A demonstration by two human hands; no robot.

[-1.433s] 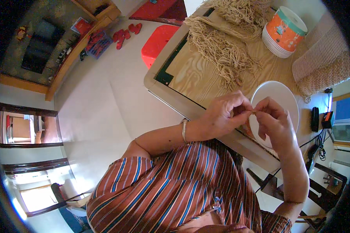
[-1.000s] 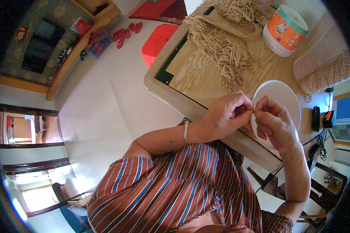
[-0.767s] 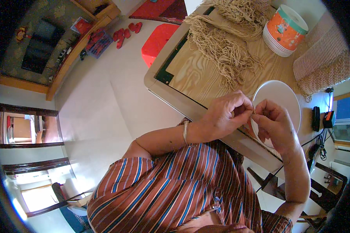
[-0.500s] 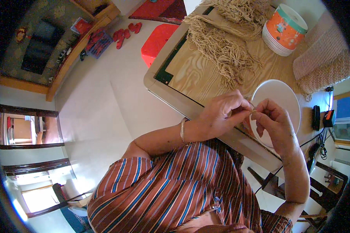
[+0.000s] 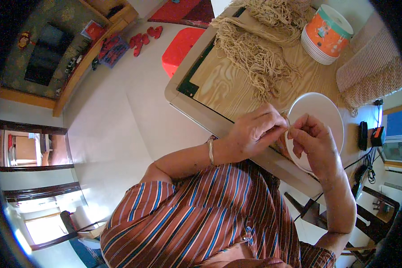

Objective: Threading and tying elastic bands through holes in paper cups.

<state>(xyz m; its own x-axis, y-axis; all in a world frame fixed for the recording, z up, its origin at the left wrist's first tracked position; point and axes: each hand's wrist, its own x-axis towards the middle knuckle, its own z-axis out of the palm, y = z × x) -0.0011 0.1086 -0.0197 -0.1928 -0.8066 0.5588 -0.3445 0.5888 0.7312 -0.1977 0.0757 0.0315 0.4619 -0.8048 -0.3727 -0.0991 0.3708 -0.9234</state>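
Note:
My left hand (image 5: 259,133), with a bangle on its wrist, pinches its thumb and fingers over the near edge of the table. Facing it, my right hand (image 5: 316,142) is also closed in a pinch, the fingertips almost touching those of the left. A thin tan strand (image 5: 288,127) runs between the two pinches; most of it is hidden by the fingers. Just behind and partly under my right hand stands a wide white paper tub (image 5: 320,106), its inside showing white. Farther back lies a tangled heap of tan yarn (image 5: 268,60) on the wood-grain tabletop (image 5: 219,89).
A stack of orange and green paper tubs (image 5: 328,33) stands upside down at the back right. Beside it is a striped, woven roll of cloth (image 5: 370,67). Black cables (image 5: 368,163) hang at the right edge. A red stool (image 5: 181,49) stands beyond the table's left side.
Both hands stay nearly in place at the tub's rim. The fingertips have shifted slightly left, and the pinched strand sits a little differently between them.

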